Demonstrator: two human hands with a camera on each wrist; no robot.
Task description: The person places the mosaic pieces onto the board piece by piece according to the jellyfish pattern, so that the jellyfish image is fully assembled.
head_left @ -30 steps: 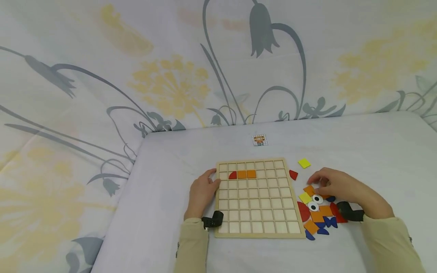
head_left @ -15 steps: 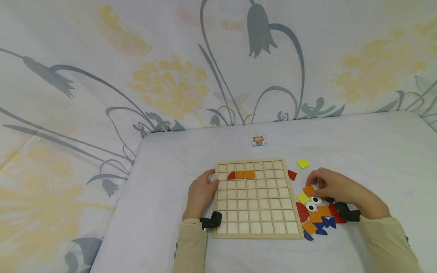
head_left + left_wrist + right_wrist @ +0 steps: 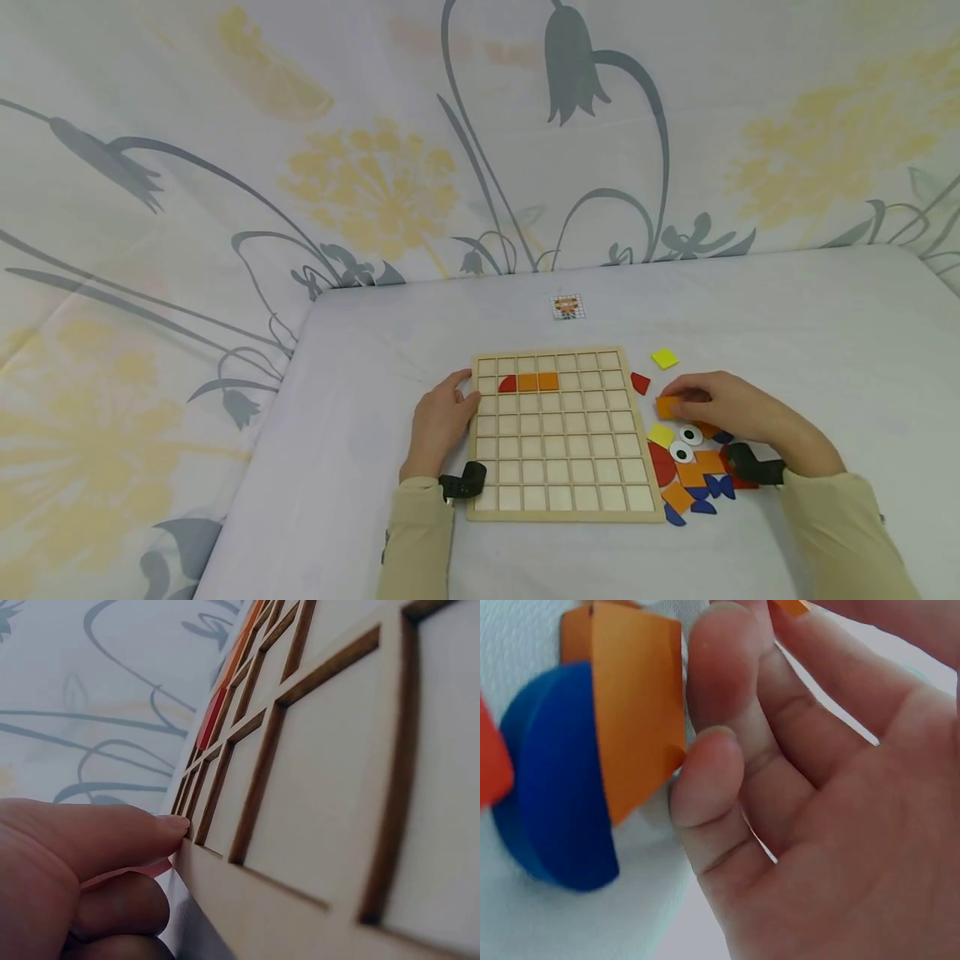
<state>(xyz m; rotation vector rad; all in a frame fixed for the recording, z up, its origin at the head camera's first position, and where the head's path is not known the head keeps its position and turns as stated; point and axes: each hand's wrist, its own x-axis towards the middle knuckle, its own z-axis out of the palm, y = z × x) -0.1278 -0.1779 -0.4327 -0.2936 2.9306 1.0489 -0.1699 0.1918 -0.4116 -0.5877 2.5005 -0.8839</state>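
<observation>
My left hand point(image 3: 441, 423) grips the left edge of a wooden grid board point(image 3: 551, 450). In the left wrist view its thumb point(image 3: 127, 832) lies on the rim, with the other fingers curled below. A red quarter-round tile point(image 3: 507, 383) and two orange square tiles point(image 3: 537, 381) sit in the second row. Right of the board, my right hand point(image 3: 738, 407) pinches another orange square tile point(image 3: 666, 407) just above the pile. In the right wrist view an orange tile point(image 3: 637, 705) and a blue half-round tile point(image 3: 566, 780) lie beside the fingers; the pinched tile is mostly hidden.
Loose tiles crowd the board's right side: a yellow square point(image 3: 661, 435), two eye discs point(image 3: 682, 452), a large red piece point(image 3: 662, 465), several orange and blue pieces point(image 3: 702, 506). A red quarter-round point(image 3: 640, 383) and yellow square point(image 3: 664, 358) lie farther back. A picture card point(image 3: 567, 307) lies behind the board.
My right hand has taken the orange square tile from the pile and moved it slightly left and away from me. The left hand stays on the board's edge.
</observation>
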